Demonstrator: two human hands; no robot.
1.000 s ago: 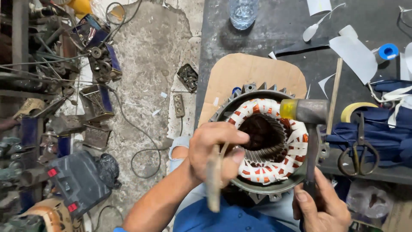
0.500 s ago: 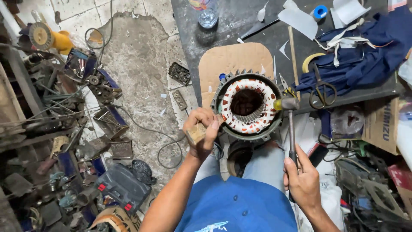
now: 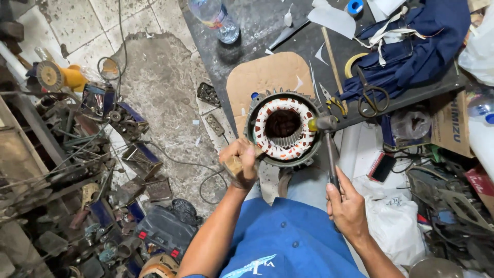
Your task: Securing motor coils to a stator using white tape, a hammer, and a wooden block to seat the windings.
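Cracked, stained concrete floor (image 3: 154, 98) fills the left of our head view, and a dark workbench (image 3: 257, 25) runs across the top. We look straight down past our blue shirt (image 3: 288, 242) at a motor stator (image 3: 283, 128), a round finned metal housing with copper-red and white windings around its dark bore. It stands on end just in front of us, at the near edge of a brown cardboard sheet (image 3: 262, 74) that lies on the bench.

Our left hand (image 3: 242, 162) is at the stator's lower left rim. Its fingers (image 3: 247, 152) are curled shut around a short wooden block (image 3: 232, 166), whose pale end shows beneath the knuckles; whether the block touches the housing we cannot tell.

Our right hand (image 3: 347, 206) is lower, well apart from the stator, with its fingers wrapped tight around the dark handle of a hammer (image 3: 329, 149). The handle runs up from the fist, and the metal head sits at the stator's right rim, over the edge of the windings.

On the bench to the right lie a pair of scissors (image 3: 371, 98) against a heap of dark blue cloth (image 3: 411, 46), a roll of yellow tape (image 3: 355, 63), a thin wooden stick (image 3: 333, 59) and small yellow-handled pliers (image 3: 333, 101). A clear plastic bottle (image 3: 216, 18) stands at the top, and a small blue roll (image 3: 355, 6) lies further right. Scrap metal parts and cables (image 3: 72, 154) crowd the floor on the left, with a yellow angle grinder (image 3: 56, 77) among them.
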